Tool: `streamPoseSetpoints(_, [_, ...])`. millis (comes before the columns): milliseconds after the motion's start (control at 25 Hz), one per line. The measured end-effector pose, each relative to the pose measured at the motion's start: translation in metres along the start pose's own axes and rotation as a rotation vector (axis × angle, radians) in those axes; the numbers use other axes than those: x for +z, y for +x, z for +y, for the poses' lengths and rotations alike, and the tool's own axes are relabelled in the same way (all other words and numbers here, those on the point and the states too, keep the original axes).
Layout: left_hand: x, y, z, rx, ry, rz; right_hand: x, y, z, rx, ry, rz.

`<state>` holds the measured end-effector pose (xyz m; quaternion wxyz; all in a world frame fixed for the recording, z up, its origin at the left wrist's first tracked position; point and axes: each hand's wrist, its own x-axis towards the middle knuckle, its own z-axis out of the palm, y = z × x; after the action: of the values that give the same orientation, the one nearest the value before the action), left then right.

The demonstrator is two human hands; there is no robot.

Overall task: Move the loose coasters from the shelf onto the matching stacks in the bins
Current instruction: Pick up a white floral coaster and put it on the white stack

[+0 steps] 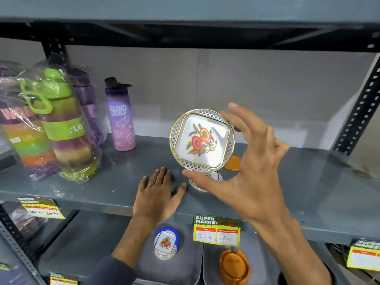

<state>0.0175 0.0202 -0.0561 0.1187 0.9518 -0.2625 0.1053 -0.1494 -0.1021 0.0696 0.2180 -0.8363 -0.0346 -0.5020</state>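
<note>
Right hand (249, 161): raised in front of the shelf, thumb under and fingers over the rim of a white floral coaster (202, 139), grasping it tilted with its face toward the camera
Left hand (159, 192): flat on the grey shelf (102, 182), palm down, fingers spread, gripping nothing
Loose coasters on the shelf: another white floral one (211, 178) lies just behind the right thumb, mostly hidden; an orange coaster (233, 163) lies beside it, partly covered by the held one
Left bin (191, 262): on the lower level, holds a white floral stack (165, 246) with a blue coaster (171, 233) leaning behind it
Right bin (209, 264): holds an orange stack (234, 266)
Price tag (217, 230): hangs on the shelf edge above the two bins
Water bottles: a purple bottle (121, 120) upright and plastic-wrapped bottles (51, 124) at far left of the shelf
</note>
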Motion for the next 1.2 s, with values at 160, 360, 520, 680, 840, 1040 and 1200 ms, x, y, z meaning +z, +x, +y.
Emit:
streamPoseSetpoints(160, [-0.006,-0.002,0.001,0.013,0.043,-0.021,-0.016,-0.005,-0.014,-0.023,0.006,-0.012])
streamPoseSetpoints(360, [-0.015,-0.009,-0.001,0.087,0.119,-0.104,-0.006,-0.030,-0.011,0.085,0.164,-0.137])
streamPoseSetpoints(520, [0.009,0.000,-0.013,0.058,-0.029,-0.063,0.004,-0.083,-0.007,0.177,0.330,-0.328])
streamPoseSetpoints(680, [0.009,0.002,-0.004,0.020,-0.017,-0.051,0.023,-0.144,-0.002,0.293,0.398,-0.566])
streamPoseSetpoints(840, [0.004,0.001,-0.003,0.032,-0.021,-0.044,0.078,-0.195,0.025,0.396,0.354,-0.705])
streamPoseSetpoints(1040, [0.002,0.001,-0.002,0.026,-0.035,-0.028,0.183,-0.240,0.071,0.537,0.081,-0.943])
streamPoseSetpoints(1200, [0.002,0.000,-0.003,0.036,-0.036,0.015,0.255,-0.253,0.097,0.491,-0.079,-0.990])
